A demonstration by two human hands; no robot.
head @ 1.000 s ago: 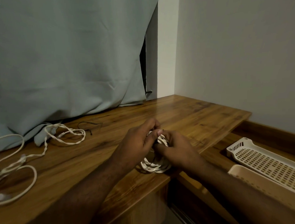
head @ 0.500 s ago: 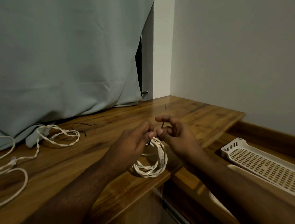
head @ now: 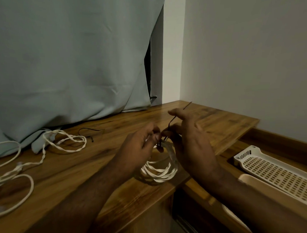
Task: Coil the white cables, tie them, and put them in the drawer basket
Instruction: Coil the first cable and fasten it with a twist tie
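Figure: 2 bare forearms and hands of 1 person, seen from a head-worn camera.

Both forearms enter from the lower edge and are uncovered along their whole visible length; no sleeve, cuff, watch, bracelet or glove shows on either. The left hand point(head: 141, 144) and the right hand point(head: 190, 146) are likewise bare, and no ring can be made out on the fingers point(head: 175, 113) in the dim light. Fine hair is visible along both forearms and on the back of the right hand. Knuckles and tendon lines stand out on the back of the right hand. Nails are too blurred to describe.
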